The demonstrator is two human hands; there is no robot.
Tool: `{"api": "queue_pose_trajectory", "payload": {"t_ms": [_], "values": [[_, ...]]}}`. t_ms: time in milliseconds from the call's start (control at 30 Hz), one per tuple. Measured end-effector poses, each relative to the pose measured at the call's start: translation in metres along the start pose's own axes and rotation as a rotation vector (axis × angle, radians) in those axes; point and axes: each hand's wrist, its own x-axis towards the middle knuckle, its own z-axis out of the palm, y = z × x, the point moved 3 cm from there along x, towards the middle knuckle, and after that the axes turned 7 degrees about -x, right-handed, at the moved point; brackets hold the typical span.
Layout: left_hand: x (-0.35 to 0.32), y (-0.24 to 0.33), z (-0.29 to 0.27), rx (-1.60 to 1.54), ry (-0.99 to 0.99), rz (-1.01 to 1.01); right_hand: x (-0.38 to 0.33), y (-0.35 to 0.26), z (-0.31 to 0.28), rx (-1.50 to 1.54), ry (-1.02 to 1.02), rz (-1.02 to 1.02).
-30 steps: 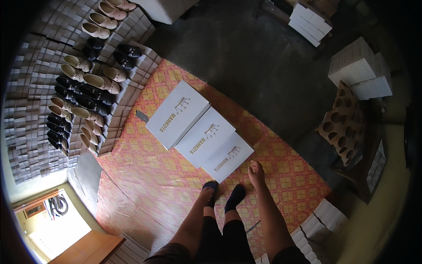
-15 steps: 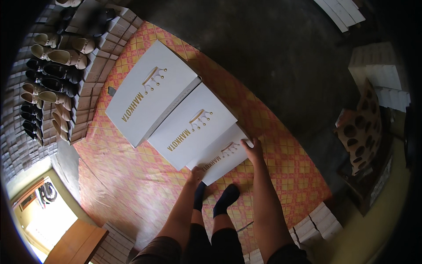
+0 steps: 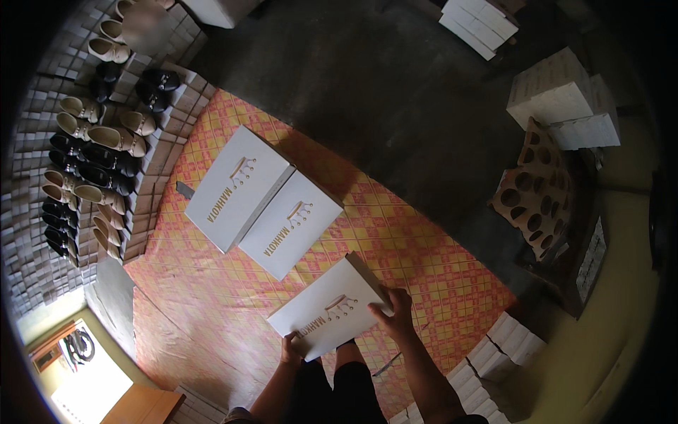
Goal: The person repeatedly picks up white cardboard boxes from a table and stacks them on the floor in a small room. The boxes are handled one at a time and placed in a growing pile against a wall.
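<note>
Between my two hands is a flat white shoebox with a gold crown printed on its lid, held tilted in front of my legs. My left hand grips its near left corner, thumb on top. At the right end my right hand is wrapped round the edge, with the thumb over the lid and the other fingers partly hidden. Beyond it, on the patterned floor mat, two similar white boxes stand side by side: a taller-looking one on the left and a second box touching its right side.
Along the left, beige and black shoes sit on stacked boxes. At the right are white boxes and a brown panel with round holes. More white boxes line the lower right. A wooden table stands lower left.
My hands have lifted the shoebox away from the other two boxes and brought it nearer to my body. The view has shifted, and the two other boxes stay on the mat.
</note>
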Motion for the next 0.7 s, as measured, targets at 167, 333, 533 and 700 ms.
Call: {"api": "queue_pose_trajectory", "payload": {"t_ms": [167, 333, 533, 700], "values": [[-0.077, 0.079, 0.046, 0.013, -0.090, 0.147, -0.044, -0.089, -0.078, 0.320, 0.021, -0.052], [-0.143, 0.167, 0.093, 0.148, -0.225, 0.344, -0.073, -0.175, -0.140, 0.399, 0.157, -0.114], [-0.231, 0.223, 0.148, 0.173, -0.478, 0.488, -0.117, -0.257, -0.211, 0.373, 0.318, -0.297], [-0.303, 0.243, 0.175, 0.147, -0.572, 0.529, -0.161, -0.308, -0.268, 0.791, 0.329, -0.249]]}}
